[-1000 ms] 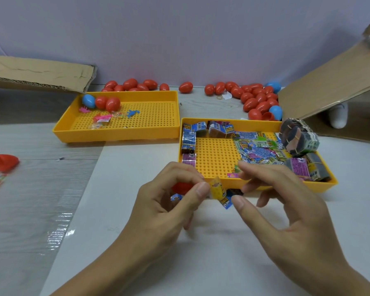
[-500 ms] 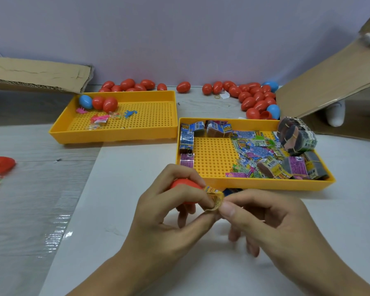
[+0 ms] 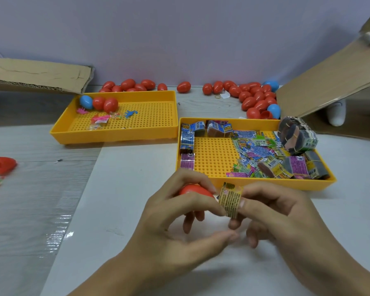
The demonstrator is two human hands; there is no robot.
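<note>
Two hands (image 3: pixel 175 227) (image 3: pixel 286 221) pinching leaflet (image 3: pixel 231 199), near tray rim (image 3: pixel 276 185)

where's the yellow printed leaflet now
Head view, low centre: the small yellow printed paper leaflet is pinched by the right hand, next to the left hand holding a red plastic egg, in front of the nearer yellow tray.

The yellow leaflet (image 3: pixel 231 199), a small crumpled curl between the thumbs half a second ago, now stands opened flat with its printed face showing. The left hand (image 3: pixel 179 227) pinches its left edge and the right hand (image 3: pixel 286 221) its right edge. The red egg shell (image 3: pixel 194 190) in the left hand shows more than a second ago. The right hand's fingers, then stretched out, are now curled in.
</note>
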